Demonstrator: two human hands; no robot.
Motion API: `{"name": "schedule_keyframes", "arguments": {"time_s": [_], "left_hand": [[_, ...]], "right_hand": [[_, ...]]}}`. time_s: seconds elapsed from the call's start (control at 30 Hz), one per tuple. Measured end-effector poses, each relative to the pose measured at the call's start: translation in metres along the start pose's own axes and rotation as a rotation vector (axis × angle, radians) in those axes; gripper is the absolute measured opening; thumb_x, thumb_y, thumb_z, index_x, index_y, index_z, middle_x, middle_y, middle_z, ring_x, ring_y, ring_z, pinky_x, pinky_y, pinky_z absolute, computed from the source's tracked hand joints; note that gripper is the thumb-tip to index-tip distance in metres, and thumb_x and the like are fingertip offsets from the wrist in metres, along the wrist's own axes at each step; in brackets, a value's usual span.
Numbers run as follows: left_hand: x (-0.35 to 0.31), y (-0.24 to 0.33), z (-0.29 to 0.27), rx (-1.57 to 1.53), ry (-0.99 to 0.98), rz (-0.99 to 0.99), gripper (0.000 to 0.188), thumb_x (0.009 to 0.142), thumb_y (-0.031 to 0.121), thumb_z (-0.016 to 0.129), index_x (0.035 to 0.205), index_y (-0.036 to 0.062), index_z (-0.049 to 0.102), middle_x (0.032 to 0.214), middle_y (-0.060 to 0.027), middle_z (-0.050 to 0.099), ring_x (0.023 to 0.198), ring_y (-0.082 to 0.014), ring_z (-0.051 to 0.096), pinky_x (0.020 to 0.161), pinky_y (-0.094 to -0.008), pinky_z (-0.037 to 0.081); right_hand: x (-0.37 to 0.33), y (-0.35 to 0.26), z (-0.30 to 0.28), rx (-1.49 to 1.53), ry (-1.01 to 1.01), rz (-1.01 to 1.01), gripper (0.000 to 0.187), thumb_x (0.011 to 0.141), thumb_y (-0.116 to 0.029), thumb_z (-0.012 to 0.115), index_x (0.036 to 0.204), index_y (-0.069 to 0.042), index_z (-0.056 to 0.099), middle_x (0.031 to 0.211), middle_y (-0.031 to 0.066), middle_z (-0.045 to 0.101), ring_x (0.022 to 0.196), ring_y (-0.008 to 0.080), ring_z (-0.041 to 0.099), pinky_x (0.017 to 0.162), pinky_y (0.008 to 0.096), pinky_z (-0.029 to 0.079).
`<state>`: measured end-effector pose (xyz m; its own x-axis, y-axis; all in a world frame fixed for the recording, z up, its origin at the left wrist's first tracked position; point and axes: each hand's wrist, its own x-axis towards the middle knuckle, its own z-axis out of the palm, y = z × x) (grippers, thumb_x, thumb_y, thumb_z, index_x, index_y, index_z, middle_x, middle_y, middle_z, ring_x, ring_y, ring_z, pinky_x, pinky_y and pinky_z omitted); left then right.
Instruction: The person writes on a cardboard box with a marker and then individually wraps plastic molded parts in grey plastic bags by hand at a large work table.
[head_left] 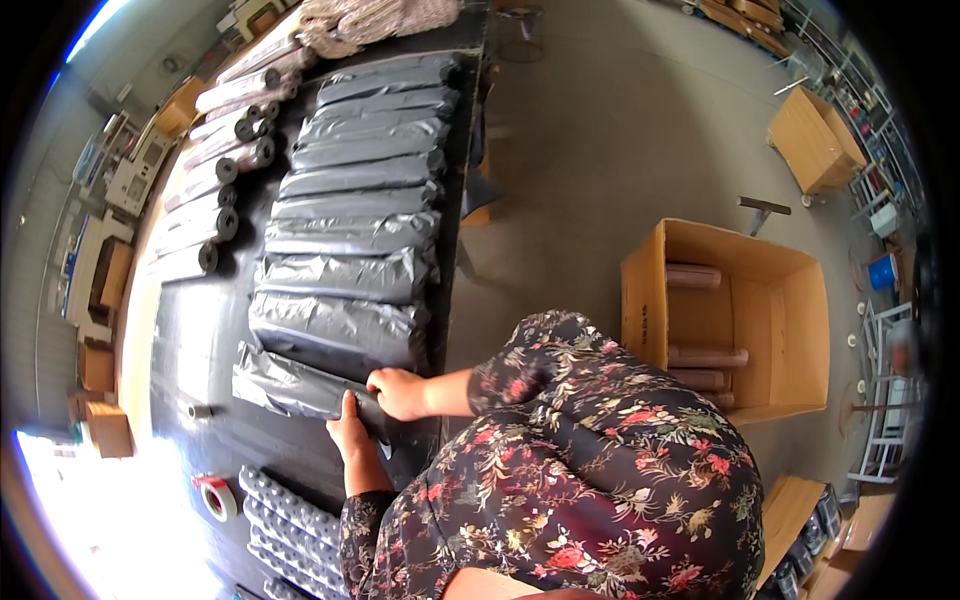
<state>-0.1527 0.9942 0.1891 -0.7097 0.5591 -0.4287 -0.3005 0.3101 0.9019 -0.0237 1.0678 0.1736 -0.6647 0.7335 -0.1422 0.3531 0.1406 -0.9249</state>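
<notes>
A black plastic bag (290,384) with a long roll shape inside lies across the dark table in front of me. At its near right end, my right hand (400,394) has its fingers curled on the plastic. My left hand (350,432) grips the same end from below, its thumb pressed against the side. What the fingers pinch underneath is hidden. Just beyond lies a row of several similar black wrapped bundles (340,325), side by side up the table.
Unwrapped rolls (190,262) lie along the table's far left. A tape roll (217,498), a short tube (200,411) and grey bumpy rolls (290,530) are nearer. Right of me stands an open cardboard box (790,330) with several rolls inside. Another carton (815,140) stands behind.
</notes>
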Motion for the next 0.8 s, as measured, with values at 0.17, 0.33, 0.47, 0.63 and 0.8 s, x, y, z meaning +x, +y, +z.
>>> {"name": "schedule_keyframes", "arguments": {"time_s": [0.17,0.33,0.47,0.63,0.8], "left_hand": [[0.017,0.011,0.030,-0.009,-0.050,-0.079,0.038,0.086,0.019,0.068,0.110,-0.0103,0.060,0.101,-0.0138,0.066,0.084,-0.0231,0.065,0.074,-0.0354,0.053],[-0.007,0.048,0.035,0.016,0.078,-0.239,0.052,0.081,0.027,0.071,0.112,-0.0121,0.057,0.102,-0.0153,0.065,0.085,-0.0265,0.065,0.076,-0.0365,0.054],[-0.015,0.077,0.071,1.292,0.798,-0.026,0.103,0.076,0.048,0.071,0.141,-0.0137,0.022,0.145,-0.0288,0.032,0.134,-0.0363,0.035,0.111,-0.0443,0.028],[-0.012,0.159,0.204,1.348,0.664,0.940,0.077,0.085,0.036,0.063,0.144,-0.0024,0.030,0.147,-0.0259,0.031,0.138,-0.0384,0.026,0.114,-0.0487,0.019],[0.000,0.218,0.387,1.054,0.155,1.449,0.055,0.087,0.018,0.061,0.134,-0.0028,0.043,0.134,-0.0214,0.048,0.127,-0.0383,0.040,0.109,-0.0497,0.026]], "right_hand": [[-0.058,-0.004,-0.092,-0.142,-0.200,-0.405,0.063,0.076,-0.021,0.067,0.132,-0.001,0.047,0.140,0.0262,0.040,0.132,0.0395,0.038,0.110,0.0439,0.031],[-0.055,-0.011,-0.231,0.158,-0.757,-0.360,0.046,0.080,-0.022,0.067,0.121,-0.002,0.059,0.118,0.0168,0.063,0.110,0.0293,0.060,0.094,0.0367,0.047],[-0.050,0.051,-0.323,0.143,-0.609,-0.086,0.042,0.083,-0.023,0.064,0.119,-0.003,0.060,0.109,0.0127,0.068,0.102,0.0240,0.064,0.088,0.0343,0.049],[-0.021,0.106,-0.402,0.082,-0.395,0.158,0.043,0.081,-0.031,0.068,0.115,-0.004,0.063,0.107,0.0132,0.068,0.099,0.0246,0.064,0.087,0.0347,0.050],[0.024,0.139,-0.458,0.218,-0.404,0.215,0.041,0.083,-0.030,0.067,0.112,-0.001,0.063,0.105,0.0130,0.068,0.091,0.0221,0.065,0.082,0.0343,0.051]]}}
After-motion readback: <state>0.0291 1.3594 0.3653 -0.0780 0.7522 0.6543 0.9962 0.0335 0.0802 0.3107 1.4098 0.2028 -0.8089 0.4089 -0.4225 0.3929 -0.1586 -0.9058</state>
